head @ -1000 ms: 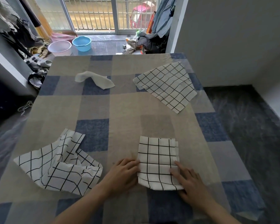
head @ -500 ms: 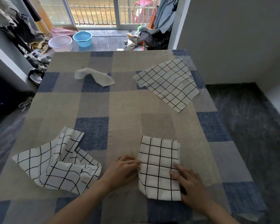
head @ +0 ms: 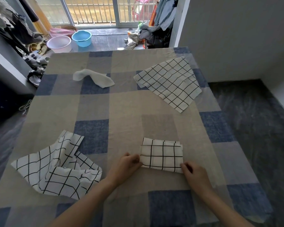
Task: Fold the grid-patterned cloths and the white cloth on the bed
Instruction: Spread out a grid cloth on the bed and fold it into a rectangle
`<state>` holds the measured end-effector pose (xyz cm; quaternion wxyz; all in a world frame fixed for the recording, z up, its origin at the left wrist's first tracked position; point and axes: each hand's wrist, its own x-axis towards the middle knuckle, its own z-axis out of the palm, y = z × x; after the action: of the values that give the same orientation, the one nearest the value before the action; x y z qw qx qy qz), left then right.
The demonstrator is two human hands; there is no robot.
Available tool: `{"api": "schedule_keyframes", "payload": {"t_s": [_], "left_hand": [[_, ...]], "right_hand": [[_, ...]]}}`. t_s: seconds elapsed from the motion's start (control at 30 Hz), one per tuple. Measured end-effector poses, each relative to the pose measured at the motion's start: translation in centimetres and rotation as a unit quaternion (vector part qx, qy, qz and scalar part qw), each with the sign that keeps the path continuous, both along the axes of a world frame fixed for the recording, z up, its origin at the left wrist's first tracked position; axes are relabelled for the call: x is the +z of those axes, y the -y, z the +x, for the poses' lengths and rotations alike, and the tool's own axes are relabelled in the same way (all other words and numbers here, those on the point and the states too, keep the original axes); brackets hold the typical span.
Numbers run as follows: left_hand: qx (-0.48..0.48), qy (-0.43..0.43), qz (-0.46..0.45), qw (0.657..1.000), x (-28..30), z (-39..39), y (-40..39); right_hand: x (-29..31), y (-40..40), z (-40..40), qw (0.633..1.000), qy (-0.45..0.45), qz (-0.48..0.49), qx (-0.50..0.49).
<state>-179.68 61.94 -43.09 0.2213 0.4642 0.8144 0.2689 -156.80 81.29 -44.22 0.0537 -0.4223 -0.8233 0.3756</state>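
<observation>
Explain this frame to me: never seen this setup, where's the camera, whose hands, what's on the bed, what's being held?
There is no robot here. A person wears one wide-angle camera on the head, looking forward and down at their own bare hands. The checked surface is the bed. The left hand and right hand pinch the near corners of a folded grid cloth. A crumpled grid cloth lies to the left, a flat grid cloth at the far right, and a white cloth at the far left. Those three are not yet folded. Washbasins and clothes sit on the floor beyond.
</observation>
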Motion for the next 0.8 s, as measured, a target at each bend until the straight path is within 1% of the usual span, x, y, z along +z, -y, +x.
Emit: {"api": "schedule_keyframes", "payload": {"t_s": [0.13,0.27,0.33,0.4,0.47,0.5,0.53,0.57,0.6,0.67,0.8], "left_hand": [[0.042,0.082,-0.029,0.995,-0.1,-0.6,-1.2],[0.059,0.087,-0.047,0.993,0.2,-1.1,-2.2],[0.055,0.056,-0.064,0.995,0.4,-1.1,-2.5],[0.039,-0.017,-0.073,0.996,0.6,-0.7,-2.8],[-0.037,-0.140,-0.026,0.989,0.6,0.1,-3.8],[-0.089,-0.182,0.004,0.979,0.5,0.6,-4.6],[-0.138,-0.202,0.019,0.969,0.3,1.1,-5.7],[-0.173,-0.203,0.012,0.964,0.2,1.5,-6.7],[-0.188,-0.194,-0.008,0.963,-0.1,1.8,-7.6],[-0.194,-0.174,-0.051,0.964,-1.2,1.5,-8.5],[-0.247,-0.180,-0.060,0.950,-3.7,-0.7,-8.0]], "right_hand": [[0.0,-0.2,-1.3,0.995,0.036,0.098,0.004],[-0.3,-0.4,-2.1,0.988,0.073,0.139,-0.003],[-0.4,-0.4,-2.3,0.985,0.082,0.155,-0.006],[-0.5,-0.4,-2.4,0.982,0.092,0.163,-0.001],[-0.7,-0.5,-2.6,0.978,0.104,0.178,0.010],[-0.8,-0.5,-2.6,0.976,0.109,0.187,0.015],[-0.9,-0.5,-2.6,0.974,0.115,0.195,0.019],[-1.1,-0.5,-2.7,0.972,0.123,0.200,0.022],[-1.1,-0.5,-2.7,0.970,0.131,0.204,0.026],[-1.4,-0.6,-2.8,0.965,0.148,0.214,0.030],[-0.9,-0.6,-3.7,0.956,0.202,0.210,0.031]]}}
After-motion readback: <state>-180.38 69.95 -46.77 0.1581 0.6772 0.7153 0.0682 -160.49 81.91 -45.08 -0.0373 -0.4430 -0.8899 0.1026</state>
